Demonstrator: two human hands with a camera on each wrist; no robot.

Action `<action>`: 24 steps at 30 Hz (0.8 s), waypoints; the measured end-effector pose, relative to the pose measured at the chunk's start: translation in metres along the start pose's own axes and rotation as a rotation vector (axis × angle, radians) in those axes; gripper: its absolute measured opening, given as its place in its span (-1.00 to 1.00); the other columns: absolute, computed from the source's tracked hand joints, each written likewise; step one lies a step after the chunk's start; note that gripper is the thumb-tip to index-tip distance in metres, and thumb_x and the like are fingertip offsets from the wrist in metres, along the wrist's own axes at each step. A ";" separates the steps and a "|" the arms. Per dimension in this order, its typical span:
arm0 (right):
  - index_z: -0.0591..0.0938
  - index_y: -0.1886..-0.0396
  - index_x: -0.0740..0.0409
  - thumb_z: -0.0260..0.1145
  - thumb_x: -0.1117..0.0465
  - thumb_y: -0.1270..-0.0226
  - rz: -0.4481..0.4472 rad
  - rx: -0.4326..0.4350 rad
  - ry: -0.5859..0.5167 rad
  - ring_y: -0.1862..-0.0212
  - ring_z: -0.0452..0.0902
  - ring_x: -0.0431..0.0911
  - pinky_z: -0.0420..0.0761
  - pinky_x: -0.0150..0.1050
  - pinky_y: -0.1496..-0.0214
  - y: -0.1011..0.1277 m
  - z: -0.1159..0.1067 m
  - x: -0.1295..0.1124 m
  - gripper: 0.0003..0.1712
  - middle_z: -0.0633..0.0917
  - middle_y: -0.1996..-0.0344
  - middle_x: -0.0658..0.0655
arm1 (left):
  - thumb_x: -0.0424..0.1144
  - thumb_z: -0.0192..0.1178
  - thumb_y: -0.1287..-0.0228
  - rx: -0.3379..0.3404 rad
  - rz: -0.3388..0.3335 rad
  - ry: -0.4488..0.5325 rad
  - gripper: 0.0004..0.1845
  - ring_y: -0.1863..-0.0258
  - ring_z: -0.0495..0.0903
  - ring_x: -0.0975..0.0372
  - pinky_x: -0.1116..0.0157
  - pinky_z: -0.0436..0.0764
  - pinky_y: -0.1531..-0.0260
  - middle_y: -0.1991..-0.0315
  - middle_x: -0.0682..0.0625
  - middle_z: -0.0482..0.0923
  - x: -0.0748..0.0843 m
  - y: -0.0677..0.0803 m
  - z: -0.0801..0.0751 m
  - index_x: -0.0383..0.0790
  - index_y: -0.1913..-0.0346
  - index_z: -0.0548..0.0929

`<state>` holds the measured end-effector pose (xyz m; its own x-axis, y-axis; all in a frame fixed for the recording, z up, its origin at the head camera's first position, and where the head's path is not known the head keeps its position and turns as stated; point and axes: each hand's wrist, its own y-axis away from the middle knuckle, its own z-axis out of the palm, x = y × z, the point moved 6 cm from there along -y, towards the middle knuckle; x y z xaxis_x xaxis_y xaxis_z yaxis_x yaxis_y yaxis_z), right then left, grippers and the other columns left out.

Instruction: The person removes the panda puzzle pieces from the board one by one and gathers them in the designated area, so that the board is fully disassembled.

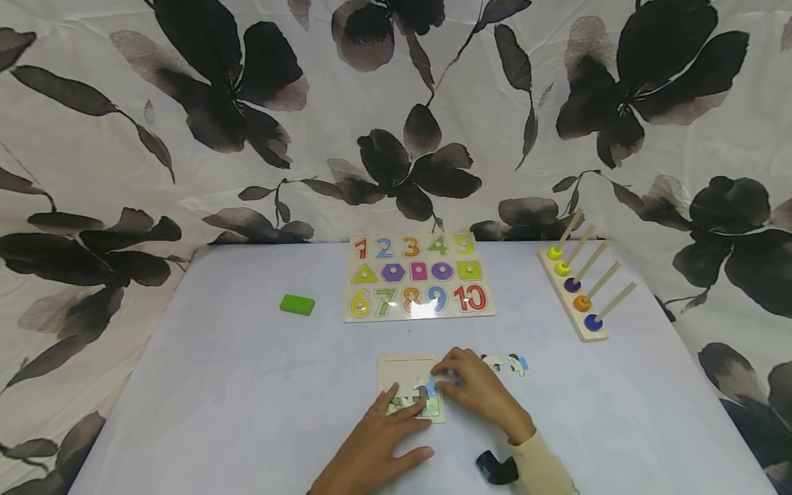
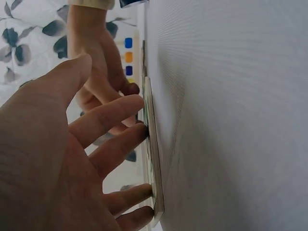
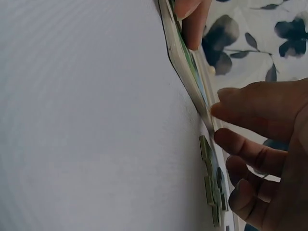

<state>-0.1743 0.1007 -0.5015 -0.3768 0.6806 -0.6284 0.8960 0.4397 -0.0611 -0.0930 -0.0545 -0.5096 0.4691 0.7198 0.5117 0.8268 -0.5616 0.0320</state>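
A small wooden jigsaw board [image 1: 405,364] lies at the front of the table, picture pieces filling its lower part and a blue piece [image 1: 431,386] near its right side. My left hand [image 1: 391,438] rests over the lower left with fingers spread, and the left wrist view shows its fingertips on the board's edge [image 2: 155,168]. From the right, my right hand [image 1: 479,388] reaches in; thumb and forefinger tips stand slightly apart beside the blue piece. No piece shows between them in the right wrist view. Loose jigsaw pieces [image 3: 211,178] lie below its fingers.
More loose pieces [image 1: 517,364] lie beyond the right hand. A number-and-shape board [image 1: 421,320] sits at the back, a green block [image 1: 297,304] to its left and a peg stand with beads [image 1: 572,302] to the right. A black curved object [image 1: 497,469] is beside the right sleeve.
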 end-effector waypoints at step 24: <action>0.66 0.33 0.00 0.38 0.32 -0.18 0.044 -0.042 -0.140 0.27 0.43 -0.20 0.52 -0.28 0.16 -0.001 0.002 0.002 -0.88 0.61 0.35 -0.16 | 0.32 0.01 -0.28 -0.037 -0.032 0.018 -0.49 -0.41 0.11 -0.19 -0.20 0.21 -0.29 -0.30 0.19 0.41 -0.003 -0.002 0.002 0.17 -0.13 0.62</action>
<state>-0.1749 0.1004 -0.5039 -0.2984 0.6125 -0.7320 0.8992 0.4374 -0.0005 -0.0954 -0.0547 -0.5128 0.4371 0.7302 0.5251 0.8288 -0.5538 0.0803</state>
